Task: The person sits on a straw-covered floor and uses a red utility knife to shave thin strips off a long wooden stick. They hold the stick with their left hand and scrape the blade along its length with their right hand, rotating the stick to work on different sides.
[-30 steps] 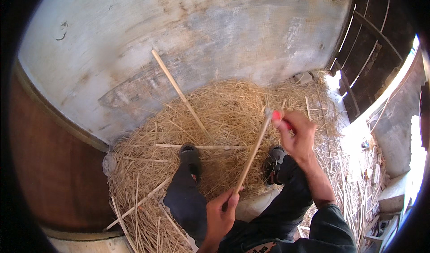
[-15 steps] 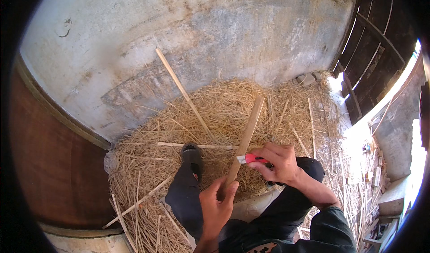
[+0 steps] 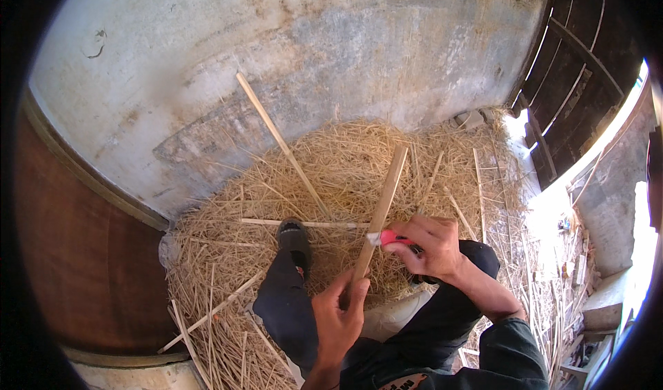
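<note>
My left hand [image 3: 338, 315] grips the lower end of a flat wooden strip [image 3: 387, 195], fingers wrapped round it. The strip slants up and slightly right, away from my body. In my right hand [image 3: 431, 248] is a red utility knife [image 3: 394, 237]. Its pale blade end meets the strip's right edge, a little above my left hand. Whether the blade bites into the wood is too small to tell.
Straw and thin shavings [image 3: 352, 155] cover the floor around my legs. A long stick [image 3: 280, 138] leans toward the stained wall [image 3: 387, 65]. Loose strips [image 3: 221, 309] lie at the left. A brown panel [image 3: 83, 252] stands left, dark boards [image 3: 577, 79] at the far right.
Both hands shift slightly to the right. The knife moves a little up along the strip, and the strip now stands slightly steeper.
</note>
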Tool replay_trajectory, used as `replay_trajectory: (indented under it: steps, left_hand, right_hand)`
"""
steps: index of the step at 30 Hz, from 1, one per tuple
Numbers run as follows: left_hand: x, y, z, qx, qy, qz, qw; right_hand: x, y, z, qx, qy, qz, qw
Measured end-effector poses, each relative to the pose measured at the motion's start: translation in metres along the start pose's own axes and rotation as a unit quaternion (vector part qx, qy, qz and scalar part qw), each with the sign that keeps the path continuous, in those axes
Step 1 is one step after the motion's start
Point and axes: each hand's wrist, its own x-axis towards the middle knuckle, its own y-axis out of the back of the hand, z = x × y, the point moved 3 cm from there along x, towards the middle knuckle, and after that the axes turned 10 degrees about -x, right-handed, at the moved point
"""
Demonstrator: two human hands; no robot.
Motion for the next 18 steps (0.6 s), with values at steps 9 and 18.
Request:
replay_trajectory:
  steps: [9, 18]
  left_hand:
    - [-0.026, 0.009, -0.007, 0.002, 0.048, -0.049, 0.998]
    - [-0.018, 0.015, -0.020, -0.045, 0.062, -0.037, 0.996]
  right_hand:
    - [0.023, 0.028, 0.040, -0.033, -0.104, 0.090, 0.990]
    - [0.014, 0.025, 0.028, 0.036, -0.062, 0.051, 0.996]
